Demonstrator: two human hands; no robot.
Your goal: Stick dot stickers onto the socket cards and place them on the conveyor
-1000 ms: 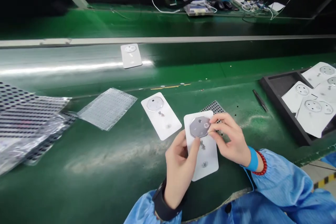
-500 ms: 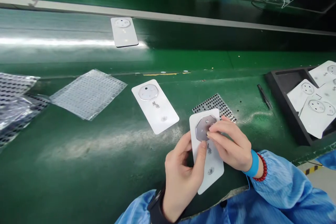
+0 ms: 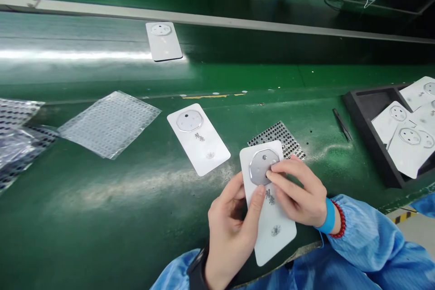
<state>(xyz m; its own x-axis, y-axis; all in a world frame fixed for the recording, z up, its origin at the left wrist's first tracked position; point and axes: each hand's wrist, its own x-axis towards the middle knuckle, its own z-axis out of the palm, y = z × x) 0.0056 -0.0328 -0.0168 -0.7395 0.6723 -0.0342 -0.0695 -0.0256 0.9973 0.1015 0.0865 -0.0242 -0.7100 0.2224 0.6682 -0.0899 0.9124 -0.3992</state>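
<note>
1. The held cover (image 3: 272, 208) now lies lower in the frame and tilts more. Its bottom end has swung toward the lower right.
2. The right hand (image 3: 299, 195) has shifted. Its fingertips (image 3: 272, 173), a second ago at the right rim of the octagon (image 3: 261, 164), now rest on the octagon's lower right part.
3. The left hand (image 3: 231, 231) has dropped lower in the frame, with its thumb just under the octagon.
4. More of the dotted sheet (image 3: 277, 135) shows behind the held cover's top.
5. The view has dipped. The co-worker at the top has left the frame, and the belt cover (image 3: 164, 41) sits higher.
</note>
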